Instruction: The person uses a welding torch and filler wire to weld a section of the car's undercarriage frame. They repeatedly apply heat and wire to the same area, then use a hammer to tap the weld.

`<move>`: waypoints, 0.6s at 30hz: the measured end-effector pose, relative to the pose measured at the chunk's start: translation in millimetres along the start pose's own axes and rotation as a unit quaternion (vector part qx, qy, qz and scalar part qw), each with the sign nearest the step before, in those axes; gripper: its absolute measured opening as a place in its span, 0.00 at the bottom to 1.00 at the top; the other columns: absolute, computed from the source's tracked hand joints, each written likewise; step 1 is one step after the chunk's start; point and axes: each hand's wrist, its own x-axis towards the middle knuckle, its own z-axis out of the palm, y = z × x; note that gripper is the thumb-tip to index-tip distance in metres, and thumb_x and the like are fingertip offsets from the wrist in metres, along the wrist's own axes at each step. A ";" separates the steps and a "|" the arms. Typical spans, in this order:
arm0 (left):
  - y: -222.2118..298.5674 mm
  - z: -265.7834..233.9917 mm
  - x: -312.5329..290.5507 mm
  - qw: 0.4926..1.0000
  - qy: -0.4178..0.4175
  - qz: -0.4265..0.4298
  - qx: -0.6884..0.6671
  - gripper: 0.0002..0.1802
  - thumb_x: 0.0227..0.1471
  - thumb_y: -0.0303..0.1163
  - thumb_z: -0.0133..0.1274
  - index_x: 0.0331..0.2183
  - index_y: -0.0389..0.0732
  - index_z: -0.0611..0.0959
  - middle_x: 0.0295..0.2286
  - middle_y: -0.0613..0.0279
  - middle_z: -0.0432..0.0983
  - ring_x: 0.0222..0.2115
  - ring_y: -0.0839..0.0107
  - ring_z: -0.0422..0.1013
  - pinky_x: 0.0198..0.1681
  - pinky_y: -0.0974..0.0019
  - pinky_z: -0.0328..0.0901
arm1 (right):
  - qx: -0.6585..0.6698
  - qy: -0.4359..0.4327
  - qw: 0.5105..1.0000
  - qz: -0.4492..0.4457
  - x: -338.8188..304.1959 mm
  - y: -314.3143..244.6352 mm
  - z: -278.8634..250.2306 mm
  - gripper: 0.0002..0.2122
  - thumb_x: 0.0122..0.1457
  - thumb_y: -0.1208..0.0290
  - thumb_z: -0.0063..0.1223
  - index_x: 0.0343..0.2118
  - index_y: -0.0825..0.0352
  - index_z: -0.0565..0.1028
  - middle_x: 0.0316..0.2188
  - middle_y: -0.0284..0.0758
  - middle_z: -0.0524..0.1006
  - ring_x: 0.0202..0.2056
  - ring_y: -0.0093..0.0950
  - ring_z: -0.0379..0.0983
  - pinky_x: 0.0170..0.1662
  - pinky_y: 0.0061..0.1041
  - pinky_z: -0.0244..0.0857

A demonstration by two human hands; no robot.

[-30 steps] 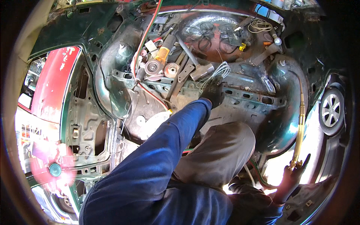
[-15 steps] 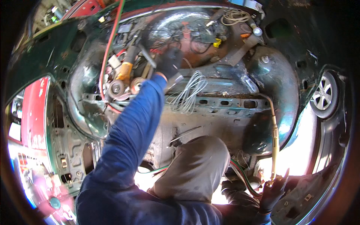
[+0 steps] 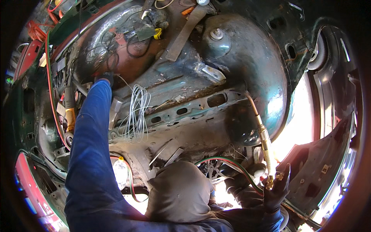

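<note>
My right hand (image 3: 276, 193), in a dark glove at the lower right, grips the valve end of a brass gas torch (image 3: 264, 139). One finger sticks up beside the valves. The torch's thin bent tip reaches up to the metal panel by the rounded wheel arch. No flame can be made out. My left arm stretches far forward in a blue sleeve. At its end, my gloved left hand (image 3: 106, 76) is among dark cables and tools, its fingers hidden. Beside that forearm lie a coil of thin wire (image 3: 136, 112) and a grey metal block (image 3: 115, 110).
Around me is a bare green car body (image 3: 239, 50) with holes and edges. A power tool with a yellow band (image 3: 70, 118) lies left of my arm. A flat metal strip (image 3: 187, 33) rests ahead. Red and green hoses (image 3: 232, 162) run past my knee (image 3: 179, 189).
The view has turned right, so the panel and tools sit further left and tilted. My left hand still reaches forward among the clutter. My right hand keeps its grip on the torch.
</note>
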 end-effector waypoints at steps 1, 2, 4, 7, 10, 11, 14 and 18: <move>-1.8 3.6 0.3 1.000 -0.003 -0.003 0.011 0.37 0.62 0.38 0.51 0.70 0.43 0.68 0.68 0.42 0.64 0.68 0.47 0.63 0.72 0.48 0.58 | -0.024 -0.008 1.000 -0.002 2.4 0.3 -1.4 0.49 0.51 0.89 0.67 0.77 0.68 0.55 0.39 0.32 0.75 0.36 0.21 0.73 0.40 0.23 0.72; -2.9 7.4 0.3 1.000 -0.005 -0.006 0.020 0.37 0.62 0.38 0.51 0.70 0.43 0.67 0.68 0.42 0.64 0.68 0.47 0.63 0.72 0.48 0.58 | -0.029 -0.012 1.000 0.000 3.3 1.4 -1.1 0.48 0.51 0.89 0.66 0.77 0.68 0.55 0.39 0.31 0.75 0.36 0.21 0.73 0.40 0.23 0.72; -7.0 9.1 -0.4 0.999 -0.003 -0.006 0.034 0.38 0.62 0.40 0.52 0.71 0.44 0.67 0.68 0.42 0.65 0.69 0.47 0.63 0.72 0.48 0.58 | -0.020 -0.015 1.000 0.005 5.1 3.8 0.0 0.48 0.51 0.90 0.64 0.77 0.68 0.55 0.40 0.31 0.74 0.37 0.22 0.72 0.41 0.22 0.72; -5.4 6.8 -4.6 0.999 0.019 0.006 0.044 0.39 0.62 0.42 0.53 0.71 0.44 0.66 0.68 0.42 0.65 0.69 0.47 0.62 0.72 0.48 0.58 | 0.028 -0.008 0.999 0.043 3.5 2.4 -0.3 0.47 0.48 0.88 0.56 0.76 0.67 0.56 0.46 0.39 0.75 0.42 0.28 0.75 0.44 0.28 0.74; 6.4 -29.0 -28.3 1.000 0.010 0.019 -0.021 0.40 0.61 0.44 0.54 0.71 0.42 0.67 0.67 0.41 0.66 0.68 0.47 0.64 0.70 0.48 0.60 | 0.042 0.002 0.998 0.049 2.4 -6.4 -4.8 0.48 0.45 0.88 0.52 0.76 0.67 0.57 0.49 0.43 0.76 0.43 0.31 0.76 0.45 0.30 0.75; 2.0 -24.2 -18.7 0.994 0.097 0.032 -0.033 0.39 0.61 0.45 0.56 0.68 0.40 0.70 0.64 0.41 0.69 0.65 0.46 0.67 0.68 0.49 0.62 | 0.040 0.005 0.998 0.044 3.2 -10.3 -6.7 0.48 0.45 0.89 0.52 0.76 0.67 0.57 0.49 0.42 0.76 0.43 0.31 0.76 0.45 0.29 0.75; -49.6 -43.6 -16.0 0.938 0.321 0.073 -0.108 0.37 0.59 0.49 0.59 0.62 0.36 0.76 0.58 0.41 0.76 0.58 0.46 0.74 0.62 0.49 0.67 | 0.062 0.013 0.998 0.008 10.2 -21.1 -2.2 0.49 0.44 0.90 0.51 0.76 0.66 0.57 0.48 0.41 0.75 0.42 0.29 0.75 0.43 0.27 0.74; -95.4 -123.6 -73.9 0.875 0.411 0.193 -0.170 0.33 0.61 0.47 0.60 0.62 0.38 0.77 0.54 0.46 0.79 0.54 0.54 0.78 0.55 0.55 0.71 | 0.089 0.039 0.995 -0.009 7.0 -37.9 -10.7 0.49 0.46 0.90 0.52 0.77 0.66 0.56 0.47 0.38 0.76 0.41 0.26 0.74 0.40 0.24 0.72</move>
